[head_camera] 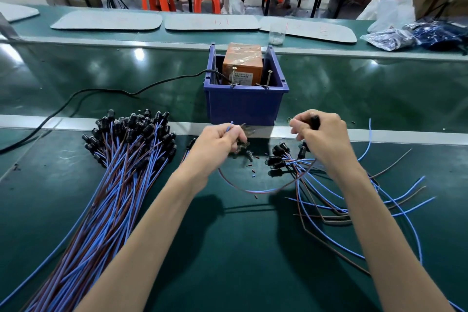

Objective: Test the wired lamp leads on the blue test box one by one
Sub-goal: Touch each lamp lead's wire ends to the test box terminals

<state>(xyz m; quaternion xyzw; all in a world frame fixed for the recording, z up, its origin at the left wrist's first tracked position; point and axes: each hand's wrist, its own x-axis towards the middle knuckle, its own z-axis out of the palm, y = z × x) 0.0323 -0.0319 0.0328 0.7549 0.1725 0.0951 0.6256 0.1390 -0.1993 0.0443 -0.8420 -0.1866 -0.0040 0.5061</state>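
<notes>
left hand [218, 141] is pinching a blue wire end [230, 126], right hand [319, 135] gripping a black lamp [315, 122], ideally bringing just this lead to the blue test box [243, 106].

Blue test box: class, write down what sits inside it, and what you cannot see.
Inside the blue test box stands an orange block wrapped in clear film; a black cable enters over its left wall. The front wall hides the block's base and the box floor.
</notes>
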